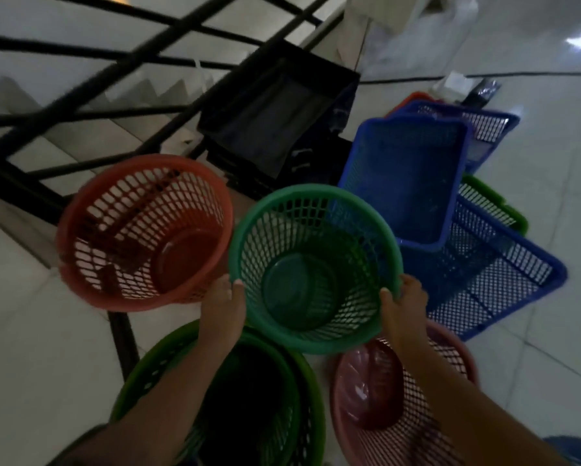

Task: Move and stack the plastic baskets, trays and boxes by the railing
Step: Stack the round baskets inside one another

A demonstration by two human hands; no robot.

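Note:
A round green mesh basket (316, 264) is held up in the middle of the view. My left hand (223, 306) grips its near-left rim and my right hand (403, 304) grips its near-right rim. To its left stands a round orange-red mesh basket (141, 230) beside the black railing (80, 85). Below my arms sit a larger green basket (168, 371) and a pink-red basket (434, 425). On the right a solid blue tray (407, 176) leans on a blue mesh tray (504, 270).
A black box (275, 122) stands against the railing, with stairs dropping away behind it. More blue, green and red trays (491, 126) lie at the far right. White bags (400, 25) sit at the back. The floor is pale tile.

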